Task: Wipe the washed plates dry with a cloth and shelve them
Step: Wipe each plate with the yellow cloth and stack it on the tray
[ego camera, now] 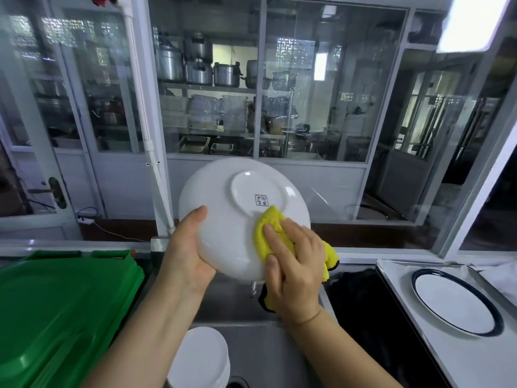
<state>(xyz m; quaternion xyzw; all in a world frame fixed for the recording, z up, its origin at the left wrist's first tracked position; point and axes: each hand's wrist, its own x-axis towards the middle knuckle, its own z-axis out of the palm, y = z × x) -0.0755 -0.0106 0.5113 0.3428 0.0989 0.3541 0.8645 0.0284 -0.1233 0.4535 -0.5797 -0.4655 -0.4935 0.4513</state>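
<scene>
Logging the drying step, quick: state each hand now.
Left hand: grips the round white ceramic plate by its rim.
Right hand: holds the yellow microfibre cloth, pressing it onto the plate's underside.

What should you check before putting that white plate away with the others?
1. Left hand grips the white plate by its rim: ok.
2. Right hand presses the yellow cloth on the plate's back: ok.
3. Back of the plate dry: cannot tell, no drops show.
4. Front of the plate dry: cannot tell, it faces away.
5. Spot free on the tray beside the blue-rimmed plate: ok.
6. Stack of plates in the sink left to wipe: not ok.
</scene>
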